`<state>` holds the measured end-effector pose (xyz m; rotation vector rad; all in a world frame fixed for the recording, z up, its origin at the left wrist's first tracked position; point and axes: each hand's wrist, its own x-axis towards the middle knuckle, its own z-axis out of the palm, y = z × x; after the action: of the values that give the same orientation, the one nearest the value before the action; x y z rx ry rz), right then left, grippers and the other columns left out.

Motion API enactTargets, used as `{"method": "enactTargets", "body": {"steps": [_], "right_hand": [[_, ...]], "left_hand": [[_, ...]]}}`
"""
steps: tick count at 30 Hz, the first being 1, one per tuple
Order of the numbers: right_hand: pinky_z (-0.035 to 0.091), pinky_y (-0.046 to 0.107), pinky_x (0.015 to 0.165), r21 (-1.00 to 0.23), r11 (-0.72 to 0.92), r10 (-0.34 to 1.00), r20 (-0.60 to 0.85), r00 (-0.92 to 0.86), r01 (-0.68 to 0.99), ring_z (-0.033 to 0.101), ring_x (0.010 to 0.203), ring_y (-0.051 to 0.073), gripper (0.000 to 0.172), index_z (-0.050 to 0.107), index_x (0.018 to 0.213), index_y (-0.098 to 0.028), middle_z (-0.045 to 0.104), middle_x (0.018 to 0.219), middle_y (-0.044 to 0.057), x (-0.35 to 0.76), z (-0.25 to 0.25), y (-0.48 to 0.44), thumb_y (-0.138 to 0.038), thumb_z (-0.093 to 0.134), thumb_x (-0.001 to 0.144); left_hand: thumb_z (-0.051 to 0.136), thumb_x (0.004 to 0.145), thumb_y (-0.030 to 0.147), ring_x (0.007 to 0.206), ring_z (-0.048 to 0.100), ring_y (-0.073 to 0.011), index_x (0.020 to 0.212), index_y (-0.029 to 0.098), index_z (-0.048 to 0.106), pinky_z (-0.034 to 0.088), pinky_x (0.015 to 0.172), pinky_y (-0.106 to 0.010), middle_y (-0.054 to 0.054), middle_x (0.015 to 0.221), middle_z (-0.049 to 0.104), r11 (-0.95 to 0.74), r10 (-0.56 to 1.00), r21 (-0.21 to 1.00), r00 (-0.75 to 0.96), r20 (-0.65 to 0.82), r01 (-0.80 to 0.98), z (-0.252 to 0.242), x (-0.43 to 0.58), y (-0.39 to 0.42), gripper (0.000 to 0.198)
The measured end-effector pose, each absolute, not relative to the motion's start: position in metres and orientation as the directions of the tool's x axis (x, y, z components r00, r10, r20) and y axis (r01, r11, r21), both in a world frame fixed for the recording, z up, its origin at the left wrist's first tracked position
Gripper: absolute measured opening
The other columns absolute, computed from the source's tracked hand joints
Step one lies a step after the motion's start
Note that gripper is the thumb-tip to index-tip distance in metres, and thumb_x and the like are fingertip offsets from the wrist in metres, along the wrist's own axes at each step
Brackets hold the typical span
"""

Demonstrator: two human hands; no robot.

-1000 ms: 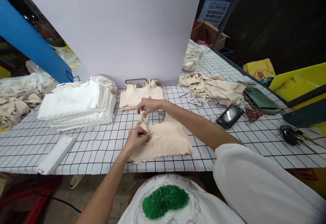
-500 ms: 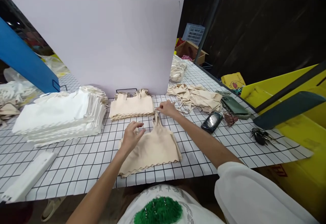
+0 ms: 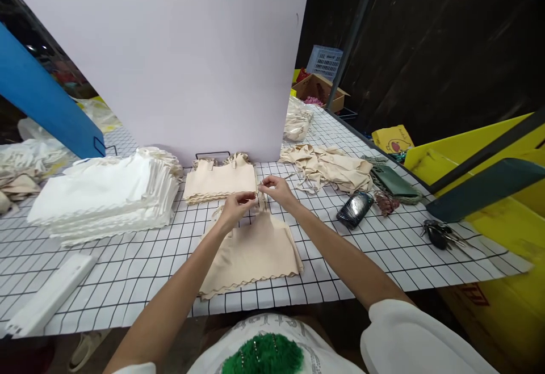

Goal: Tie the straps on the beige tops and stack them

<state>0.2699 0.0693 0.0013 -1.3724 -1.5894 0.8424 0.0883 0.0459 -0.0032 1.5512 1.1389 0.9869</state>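
A beige camisole top (image 3: 259,252) with a wavy hem lies on a small stack of like tops in front of me. Its thin straps (image 3: 263,201) stand up toward my hands. My right hand (image 3: 277,190) pinches the upper end of a strap. From the left, my left hand (image 3: 235,209) has its thumb and fingertips closed at the same strap, just below the right fingertips. Right behind my hands lies a neat stack of folded beige tops (image 3: 220,178).
White folded tops (image 3: 104,192) are piled at left, above a white power strip (image 3: 51,294). At right lie loose beige tops (image 3: 327,165), a black wrapped item (image 3: 355,209), a green phone (image 3: 394,180) and keys (image 3: 440,233). A pale upright board (image 3: 204,67) stands behind.
My left hand has moved up and right, from open above the top to closed at the strap. My right hand stays at the strap, slightly lower.
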Motion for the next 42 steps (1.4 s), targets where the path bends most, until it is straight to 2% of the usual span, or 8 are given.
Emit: {"method": "enactTargets", "body": {"steps": [5, 8, 10, 16, 22, 29, 35, 42], "right_hand": [[0.052, 0.031, 0.077, -0.976, 0.198, 0.979, 0.193, -0.059, 0.092, 0.063, 0.083, 0.018, 0.036, 0.061, 0.082, -0.019, 0.067, 0.085, 0.003, 0.274, 0.019, 0.039, -0.051, 0.075, 0.072], [0.054, 0.036, 0.081, -0.990, 0.128, 0.895, 0.138, -0.424, -0.052, 0.066, 0.079, 0.019, 0.038, 0.068, 0.091, -0.018, 0.069, 0.082, 0.004, 0.296, 0.036, 0.011, -0.049, 0.081, 0.073], [0.053, 0.039, 0.086, -0.993, 0.110, 0.836, 0.114, -0.537, -0.041, 0.068, 0.082, 0.020, 0.038, 0.073, 0.095, -0.017, 0.071, 0.081, 0.006, 0.308, 0.044, -0.003, -0.052, 0.074, 0.082], [0.048, 0.031, 0.070, -0.971, 0.037, 0.942, -0.046, -0.333, 0.237, 0.061, 0.072, 0.016, 0.034, 0.075, 0.080, -0.016, 0.067, 0.073, 0.003, 0.297, 0.028, -0.011, -0.049, 0.078, 0.074], [0.042, 0.028, 0.062, -0.993, -0.101, 0.906, -0.114, -0.408, 0.054, 0.051, 0.062, 0.011, 0.033, 0.069, 0.067, -0.015, 0.058, 0.062, -0.002, 0.274, 0.009, -0.017, -0.044, 0.085, 0.062], [0.032, 0.025, 0.052, -0.972, -0.089, 0.762, -0.207, -0.613, 0.218, 0.042, 0.052, 0.007, 0.034, 0.070, 0.060, -0.014, 0.054, 0.054, -0.003, 0.283, 0.031, -0.033, -0.042, 0.086, 0.068], [0.046, 0.028, 0.065, -0.992, -0.109, 0.904, -0.127, -0.409, 0.067, 0.058, 0.063, 0.012, 0.034, 0.073, 0.063, -0.015, 0.065, 0.059, 0.002, 0.286, 0.045, -0.021, -0.046, 0.086, 0.067], [0.047, 0.030, 0.068, -0.995, -0.095, 0.955, -0.086, -0.284, -0.015, 0.059, 0.065, 0.013, 0.036, 0.071, 0.064, -0.016, 0.067, 0.064, 0.003, 0.288, 0.033, -0.007, -0.049, 0.085, 0.068]], "left_hand": [[0.079, 0.075, 0.042, 0.073, 0.066, -0.0203, 0.078, 0.016, 0.080, 0.055, 0.070, -0.034, -0.006, 0.075, 0.073, -0.151, 0.964, 0.972, 0.246, 0.104, 0.180, -0.004, 0.106, 0.040, 0.026], [0.076, 0.077, 0.029, 0.072, 0.060, -0.0166, 0.081, 0.022, 0.082, 0.051, 0.069, -0.031, -0.004, 0.081, 0.067, -0.284, 0.950, 0.925, 0.206, 0.235, 0.252, -0.002, 0.103, 0.032, 0.010], [0.070, 0.081, 0.021, 0.074, 0.058, -0.0154, 0.086, 0.026, 0.083, 0.049, 0.068, -0.029, -0.003, 0.082, 0.062, -0.455, 0.889, 0.819, 0.235, 0.394, 0.349, -0.001, 0.099, 0.026, 0.014], [0.062, 0.090, 0.019, 0.072, 0.054, -0.0143, 0.093, 0.027, 0.083, 0.044, 0.061, -0.026, -0.002, 0.078, 0.056, -0.670, 0.742, 0.620, 0.333, 0.582, 0.409, -0.005, 0.093, 0.008, 0.022], [0.066, 0.088, 0.023, 0.071, 0.056, -0.0149, 0.089, 0.026, 0.083, 0.046, 0.062, -0.027, -0.003, 0.077, 0.060, -0.640, 0.766, 0.686, 0.359, 0.533, 0.346, 0.000, 0.088, 0.002, 0.018], [0.067, 0.085, 0.027, 0.073, 0.060, -0.0162, 0.091, 0.025, 0.083, 0.049, 0.065, -0.028, -0.004, 0.077, 0.066, -0.477, 0.871, 0.851, 0.245, 0.425, 0.220, -0.005, 0.089, 0.013, 0.018], [0.071, 0.086, 0.042, 0.088, 0.070, -0.0216, 0.104, 0.018, 0.080, 0.055, 0.084, -0.037, -0.009, 0.092, 0.077, -0.180, 0.968, 0.984, 0.182, 0.174, 0.015, 0.000, 0.090, -0.002, 0.031], [0.084, 0.073, 0.048, 0.077, 0.067, -0.0190, 0.090, 0.017, 0.082, 0.056, 0.078, -0.035, -0.007, 0.080, 0.076, 0.133, 0.939, 0.984, 0.333, -0.086, -0.121, 0.015, 0.091, -0.034, 0.035]]}}
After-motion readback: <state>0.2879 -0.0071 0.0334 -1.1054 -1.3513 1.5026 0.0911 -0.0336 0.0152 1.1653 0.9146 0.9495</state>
